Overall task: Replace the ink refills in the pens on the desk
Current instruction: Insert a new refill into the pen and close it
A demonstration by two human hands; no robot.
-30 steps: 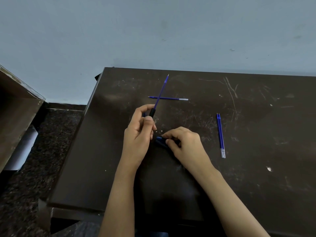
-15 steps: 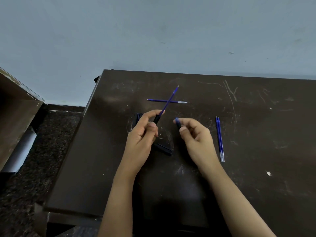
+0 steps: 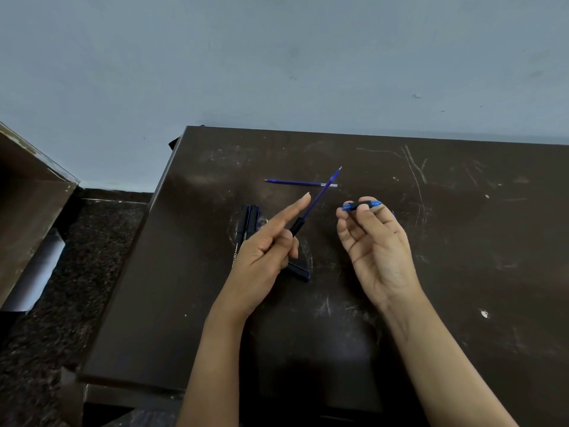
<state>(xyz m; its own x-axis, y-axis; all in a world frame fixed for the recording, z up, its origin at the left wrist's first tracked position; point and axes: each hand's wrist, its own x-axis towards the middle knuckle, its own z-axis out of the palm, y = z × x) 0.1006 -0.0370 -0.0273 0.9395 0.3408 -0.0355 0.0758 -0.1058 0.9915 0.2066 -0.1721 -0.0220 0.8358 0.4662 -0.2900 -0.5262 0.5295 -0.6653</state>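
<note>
Refill [image 3: 320,194] blue, thin, protruding from black barrel [image 3: 297,227].

The light is dim, cool and even, with no clear source. The dark desk [image 3: 462,272] takes a soft pale sheen near its far left corner, and scratches catch light across it. A faint shadow pools under the forearms at the near edge. Both hands look slightly soft. The wide lens bends the desk edges and the wall [image 3: 277,57] line.
</note>
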